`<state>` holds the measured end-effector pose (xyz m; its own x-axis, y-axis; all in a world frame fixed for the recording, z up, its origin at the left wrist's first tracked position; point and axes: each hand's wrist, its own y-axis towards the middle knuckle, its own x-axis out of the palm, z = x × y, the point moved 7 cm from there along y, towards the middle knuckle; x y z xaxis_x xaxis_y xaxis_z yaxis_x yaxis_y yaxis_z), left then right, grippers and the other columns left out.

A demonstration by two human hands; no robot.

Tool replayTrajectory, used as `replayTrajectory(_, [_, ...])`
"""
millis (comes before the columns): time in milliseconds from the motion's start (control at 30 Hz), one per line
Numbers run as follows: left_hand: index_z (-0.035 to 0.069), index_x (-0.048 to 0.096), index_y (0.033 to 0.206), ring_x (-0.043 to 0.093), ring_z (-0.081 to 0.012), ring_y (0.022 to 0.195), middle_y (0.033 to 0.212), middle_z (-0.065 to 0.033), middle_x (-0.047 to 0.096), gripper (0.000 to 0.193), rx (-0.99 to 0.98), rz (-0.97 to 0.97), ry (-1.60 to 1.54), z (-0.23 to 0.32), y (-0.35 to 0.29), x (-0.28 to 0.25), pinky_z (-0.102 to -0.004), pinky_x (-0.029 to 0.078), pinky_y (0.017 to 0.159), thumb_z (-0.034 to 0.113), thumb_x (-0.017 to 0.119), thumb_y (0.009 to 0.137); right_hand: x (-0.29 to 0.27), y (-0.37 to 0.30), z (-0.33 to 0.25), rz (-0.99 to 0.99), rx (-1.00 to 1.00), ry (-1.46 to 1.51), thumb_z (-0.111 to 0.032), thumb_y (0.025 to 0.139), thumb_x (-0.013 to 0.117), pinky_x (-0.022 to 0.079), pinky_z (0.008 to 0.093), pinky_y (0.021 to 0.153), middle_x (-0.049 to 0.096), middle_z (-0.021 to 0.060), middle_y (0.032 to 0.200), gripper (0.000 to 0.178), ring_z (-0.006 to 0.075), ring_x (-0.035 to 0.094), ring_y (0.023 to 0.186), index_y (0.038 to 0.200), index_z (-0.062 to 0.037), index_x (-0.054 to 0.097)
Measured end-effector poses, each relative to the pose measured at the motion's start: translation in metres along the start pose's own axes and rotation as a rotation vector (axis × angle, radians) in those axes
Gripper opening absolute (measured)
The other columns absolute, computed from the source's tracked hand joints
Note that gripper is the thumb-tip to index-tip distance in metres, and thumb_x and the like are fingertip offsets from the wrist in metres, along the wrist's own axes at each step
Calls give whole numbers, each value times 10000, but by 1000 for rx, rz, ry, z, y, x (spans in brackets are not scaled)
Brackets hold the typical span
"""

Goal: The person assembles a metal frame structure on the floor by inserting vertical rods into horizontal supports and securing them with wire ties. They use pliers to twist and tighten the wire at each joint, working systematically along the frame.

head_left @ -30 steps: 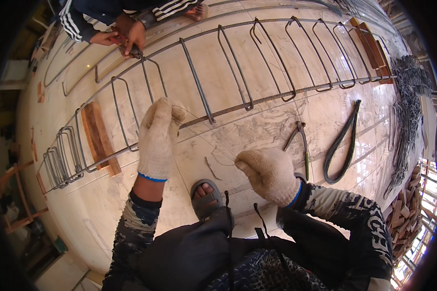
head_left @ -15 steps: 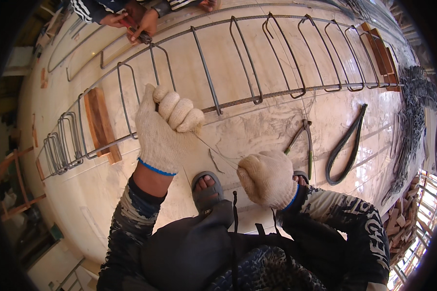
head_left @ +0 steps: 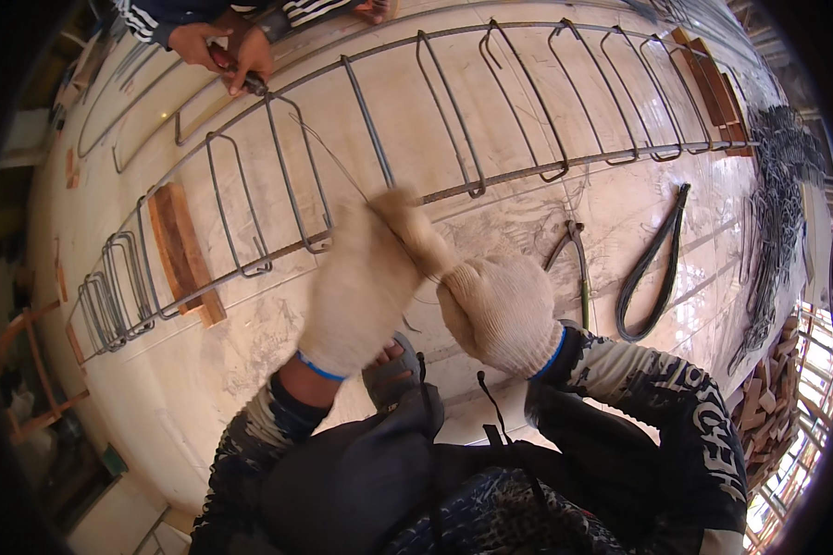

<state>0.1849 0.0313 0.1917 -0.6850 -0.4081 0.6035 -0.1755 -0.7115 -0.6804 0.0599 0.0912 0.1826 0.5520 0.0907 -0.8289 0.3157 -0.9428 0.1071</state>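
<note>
A: What are the fingers holding?

B: The right hand, in a cream knitted glove with a blue hem, is closing into a fist around a thin grey metal wire. The left hand, gloved alike, is meeting that wire just beside the fist. Blur is hiding its fingers; I cannot tell how tightly they are closing. The wire is extending to the upper left, curving over the steelwork.

A: And beyond the hands?

B: Two long, ribbed grey steel bars are carrying smooth, square-cornered rod loops. A rough brown wooden block is lying beneath. Green-handled metal pincers are resting near the right hand.

A: How complete is the assembly?

B: Partly, in my judgement. Loops are standing spaced along the middle; those at the left end are sitting bunched, apparently awaiting spacing. Whether wire is securing each joint, I cannot tell.
</note>
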Motion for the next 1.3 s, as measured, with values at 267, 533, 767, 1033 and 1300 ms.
replayTrajectory(267, [167, 524, 924, 299, -109, 610, 709, 61, 266, 402, 44, -550, -386, 36, 31, -22, -293, 344, 616, 364, 423, 1259, -55, -33, -8, 411, -474, 143, -78, 756, 881, 569, 434, 745, 692, 91, 985, 437, 305, 694, 825, 1177, -87, 766])
replayTrajectory(533, [177, 553, 946, 284, -106, 579, 688, 65, 254, 435, 77, -548, -218, 41, 41, -43, -291, 320, 553, 401, 385, 1279, -34, -28, 55, 545, 371, 937, -225, 1205, 599, 554, 317, 914, 724, 84, 1259, 441, 135, 632, 964, 1562, 32, 582])
replayTrajectory(767, [196, 568, 954, 261, -87, 548, 668, 78, 251, 416, 155, -151, -105, 30, 58, -71, -277, 265, 498, 431, 436, 1272, -36, -26, 49, 391, 409, 1144, -270, 1222, 541, 543, 288, 687, 767, 130, 1248, 450, 127, 635, 736, 1557, 26, 593])
replayTrajectory(1033, [195, 608, 1014, 266, -76, 569, 693, 86, 294, 373, 205, 72, -16, 36, 57, -91, -278, 270, 518, 458, 495, 1253, -50, -13, 31, 536, 390, 1225, -376, 1258, 467, 519, 288, 657, 759, 126, 1018, 459, 144, 631, 690, 1318, 14, 703])
replayTrajectory(1300, [16, 705, 1396, 714, -165, 977, 1131, -67, 765, 479, 240, -250, 615, 0, 30, -38, -326, 579, 813, 418, 480, 1262, -9, 16, 19, -135, 435, 724, -353, 1235, 547, 501, 302, 618, 647, 37, 696, 450, 106, 587, 637, 1081, 10, 764])
